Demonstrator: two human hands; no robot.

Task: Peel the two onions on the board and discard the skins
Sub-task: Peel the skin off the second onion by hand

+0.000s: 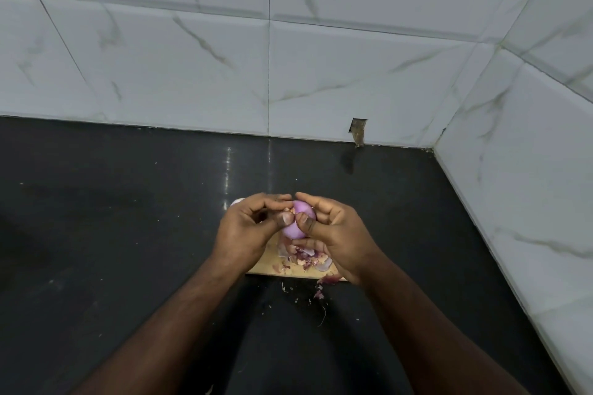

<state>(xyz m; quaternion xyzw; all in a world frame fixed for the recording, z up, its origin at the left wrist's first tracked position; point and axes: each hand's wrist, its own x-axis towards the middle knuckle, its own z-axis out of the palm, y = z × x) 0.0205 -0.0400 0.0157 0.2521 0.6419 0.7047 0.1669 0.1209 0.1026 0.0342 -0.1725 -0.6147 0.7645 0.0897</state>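
A pale purple onion (296, 218) is held up above the wooden board (268, 263), mostly bare of skin. My right hand (333, 234) curls round it from the right, thumb on its front. My left hand (248, 231) pinches a scrap of dry skin at the onion's top left with thumb and fingers. A heap of loose onion skins (303, 258) lies on the board beneath my hands. A sliver of a second pale onion (236, 201) shows behind my left hand; the rest of it is hidden.
The board sits on a black countertop (128, 234). Bits of skin (321, 293) lie on the counter in front of the board. White marble-look tiled walls (321, 58) rise at the back and along the right side, meeting in a corner.
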